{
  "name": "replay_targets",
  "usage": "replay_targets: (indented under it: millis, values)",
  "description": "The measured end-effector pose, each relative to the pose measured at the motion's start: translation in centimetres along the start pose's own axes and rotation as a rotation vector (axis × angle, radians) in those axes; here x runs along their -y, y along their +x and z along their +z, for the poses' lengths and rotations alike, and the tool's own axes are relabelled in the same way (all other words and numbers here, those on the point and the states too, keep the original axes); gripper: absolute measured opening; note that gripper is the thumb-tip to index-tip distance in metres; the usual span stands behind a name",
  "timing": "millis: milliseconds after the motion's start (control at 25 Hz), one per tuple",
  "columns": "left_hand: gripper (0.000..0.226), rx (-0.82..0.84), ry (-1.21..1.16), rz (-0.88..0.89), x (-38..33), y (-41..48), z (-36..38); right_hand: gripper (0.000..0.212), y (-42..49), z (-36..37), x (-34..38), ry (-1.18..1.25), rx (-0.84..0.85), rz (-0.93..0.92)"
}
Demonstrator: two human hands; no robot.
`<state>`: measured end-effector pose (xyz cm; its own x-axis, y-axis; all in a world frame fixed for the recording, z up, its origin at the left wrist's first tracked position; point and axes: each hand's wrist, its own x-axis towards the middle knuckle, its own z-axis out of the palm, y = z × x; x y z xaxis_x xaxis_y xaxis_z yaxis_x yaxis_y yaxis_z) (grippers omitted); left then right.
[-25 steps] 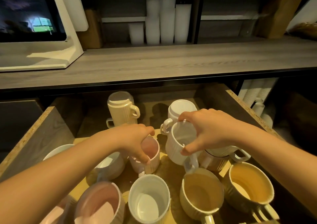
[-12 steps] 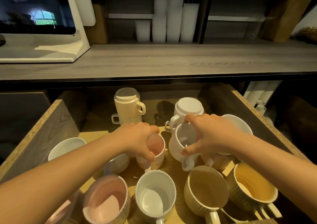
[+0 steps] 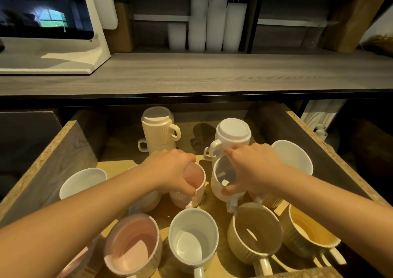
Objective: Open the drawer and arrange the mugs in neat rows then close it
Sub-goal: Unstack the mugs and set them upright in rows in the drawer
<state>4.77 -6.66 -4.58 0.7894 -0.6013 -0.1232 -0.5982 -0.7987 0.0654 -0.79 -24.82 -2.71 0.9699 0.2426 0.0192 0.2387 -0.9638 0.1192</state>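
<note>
The wooden drawer (image 3: 53, 150) stands pulled open below the counter, full of mugs. My left hand (image 3: 170, 169) grips the rim of a small pink ribbed mug (image 3: 196, 178) in the middle. Beside it, my right hand (image 3: 253, 169) pinches the rim of a white ribbed mug (image 3: 221, 175), which is tilted slightly. At the back sit a stack of cream mugs (image 3: 158, 130) and an upturned white mug (image 3: 231, 135). In the front row are a pink mug (image 3: 131, 245), a white mug (image 3: 192, 235) and a beige mug (image 3: 255, 233).
A yellow-lined mug (image 3: 310, 233) sits at the front right and white bowls at the left (image 3: 83, 182) and right (image 3: 295, 156). The grey counter (image 3: 212, 75) overhangs the drawer's back. A monitor stand (image 3: 70, 62) and stacked plastic cups (image 3: 214, 22) stand above.
Both hands have pushed their mugs a little toward the drawer's back. The white mug in my right hand stands more upright than before.
</note>
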Motion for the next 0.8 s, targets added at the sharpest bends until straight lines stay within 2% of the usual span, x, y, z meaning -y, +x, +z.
replay_targets:
  millis: [240,640,800]
  values:
    - [0.073,-0.016,0.016,-0.002,-0.1,0.0,0.1,0.055,0.5,1.0,-0.2,-0.017,0.031,-0.028]
    - [0.071,-0.031,0.008,0.003,0.0,-0.1,0.1,0.054,0.8,1.3,-0.9,-0.061,0.081,-0.069]
    - [0.070,-0.016,-0.012,0.005,0.1,-0.3,0.3,0.056,0.8,0.8,-0.8,-0.122,0.046,-0.075]
